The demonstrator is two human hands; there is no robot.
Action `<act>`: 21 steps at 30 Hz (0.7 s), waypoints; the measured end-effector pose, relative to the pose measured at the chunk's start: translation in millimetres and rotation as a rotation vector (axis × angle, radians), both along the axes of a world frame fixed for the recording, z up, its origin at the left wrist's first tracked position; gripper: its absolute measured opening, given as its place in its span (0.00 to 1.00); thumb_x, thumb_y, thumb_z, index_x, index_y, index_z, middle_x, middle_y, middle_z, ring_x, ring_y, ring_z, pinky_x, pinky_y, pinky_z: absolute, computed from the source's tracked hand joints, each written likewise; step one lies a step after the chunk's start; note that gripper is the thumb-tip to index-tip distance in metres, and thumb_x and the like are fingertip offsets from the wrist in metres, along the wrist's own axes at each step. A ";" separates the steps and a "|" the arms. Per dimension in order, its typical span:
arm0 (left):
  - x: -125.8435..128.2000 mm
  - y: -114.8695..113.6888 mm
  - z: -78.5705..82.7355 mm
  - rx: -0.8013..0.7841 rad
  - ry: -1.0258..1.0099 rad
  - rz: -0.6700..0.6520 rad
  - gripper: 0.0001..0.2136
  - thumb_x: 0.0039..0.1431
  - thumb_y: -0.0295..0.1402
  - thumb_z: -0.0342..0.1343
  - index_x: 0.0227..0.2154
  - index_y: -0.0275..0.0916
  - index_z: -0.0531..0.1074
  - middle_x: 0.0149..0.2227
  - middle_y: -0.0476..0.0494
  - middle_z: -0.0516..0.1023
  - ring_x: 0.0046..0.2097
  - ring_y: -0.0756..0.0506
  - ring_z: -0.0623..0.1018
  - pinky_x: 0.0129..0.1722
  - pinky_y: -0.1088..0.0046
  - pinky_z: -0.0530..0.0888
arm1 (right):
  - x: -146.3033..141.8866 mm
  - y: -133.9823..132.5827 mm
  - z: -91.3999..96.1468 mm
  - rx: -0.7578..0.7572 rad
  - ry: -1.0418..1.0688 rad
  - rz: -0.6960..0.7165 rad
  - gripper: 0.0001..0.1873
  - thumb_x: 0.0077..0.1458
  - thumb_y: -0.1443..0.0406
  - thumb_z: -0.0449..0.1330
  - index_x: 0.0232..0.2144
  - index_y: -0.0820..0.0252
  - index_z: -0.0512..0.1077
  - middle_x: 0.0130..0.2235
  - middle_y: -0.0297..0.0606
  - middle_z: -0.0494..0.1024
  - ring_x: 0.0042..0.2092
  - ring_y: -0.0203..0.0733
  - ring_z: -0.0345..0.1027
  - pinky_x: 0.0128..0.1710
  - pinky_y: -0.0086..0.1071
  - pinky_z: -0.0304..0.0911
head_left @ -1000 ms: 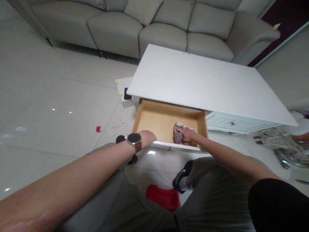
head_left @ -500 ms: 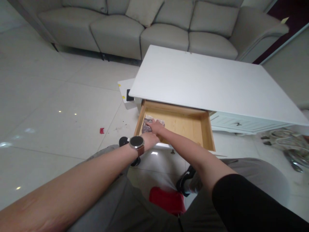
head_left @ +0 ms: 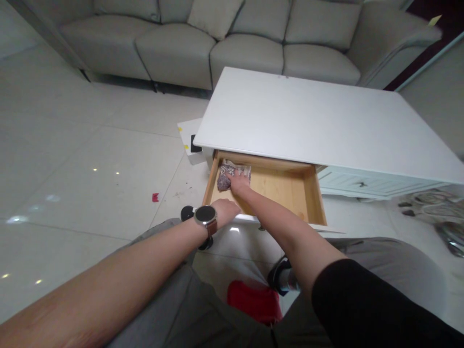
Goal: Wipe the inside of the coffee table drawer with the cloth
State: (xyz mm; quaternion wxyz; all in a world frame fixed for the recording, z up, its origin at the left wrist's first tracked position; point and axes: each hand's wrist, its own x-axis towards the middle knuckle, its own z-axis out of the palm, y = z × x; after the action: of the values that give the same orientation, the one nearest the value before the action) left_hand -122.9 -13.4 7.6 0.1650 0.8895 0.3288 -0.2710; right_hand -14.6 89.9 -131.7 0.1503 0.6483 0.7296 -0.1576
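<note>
Table (head_left: 326, 121): drawer (head_left: 281, 186) pulled out. Left hand (head_left: 226, 210) is rested at its front-left edge, fingers' state can't be told. By right hand (head_left: 239, 182), fingers apart, cloth (head_left: 223, 183) has been shifted into back-left corner; that corner's now reached.

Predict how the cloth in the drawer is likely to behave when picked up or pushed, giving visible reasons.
The cloth would probably sag when lifted, since it lies crumpled and folded under the right hand. Pushed across the drawer, it would likely bunch or slide, not roll, given its uneven shape.
</note>
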 end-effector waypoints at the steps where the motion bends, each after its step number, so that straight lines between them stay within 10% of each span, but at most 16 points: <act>1: 0.2 0.5 -0.3 -0.002 0.005 -0.006 0.17 0.69 0.28 0.48 0.50 0.42 0.81 0.48 0.33 0.82 0.50 0.37 0.81 0.44 0.66 0.75 | 6.1 0.4 1.0 -0.017 -0.003 0.008 0.33 0.69 0.63 0.44 0.72 0.33 0.49 0.74 0.44 0.49 0.68 0.62 0.53 0.60 0.58 0.55; 15: -3.4 1.7 -6.6 -0.014 -0.016 -0.024 0.17 0.68 0.26 0.49 0.49 0.46 0.81 0.48 0.36 0.83 0.50 0.39 0.81 0.44 0.67 0.73 | 232.3 -32.8 -10.8 -0.228 -0.318 -0.230 0.55 0.53 0.62 0.69 0.75 0.49 0.44 0.73 0.65 0.41 0.66 0.69 0.58 0.55 0.54 0.64; 21: -3.9 2.5 -9.2 -0.019 -0.028 -0.026 0.16 0.67 0.28 0.51 0.48 0.46 0.81 0.48 0.36 0.83 0.49 0.38 0.81 0.43 0.66 0.74 | 253.4 -44.5 -18.3 -0.176 -0.336 -0.221 0.52 0.54 0.64 0.67 0.74 0.44 0.45 0.74 0.61 0.43 0.67 0.69 0.56 0.57 0.57 0.62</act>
State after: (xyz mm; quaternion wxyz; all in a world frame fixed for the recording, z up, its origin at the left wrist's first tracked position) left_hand -126.9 -10.9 -1.6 0.1748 0.8957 0.3124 -0.2637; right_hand 238.8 45.4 -150.1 0.3076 0.7257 0.6024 -0.1257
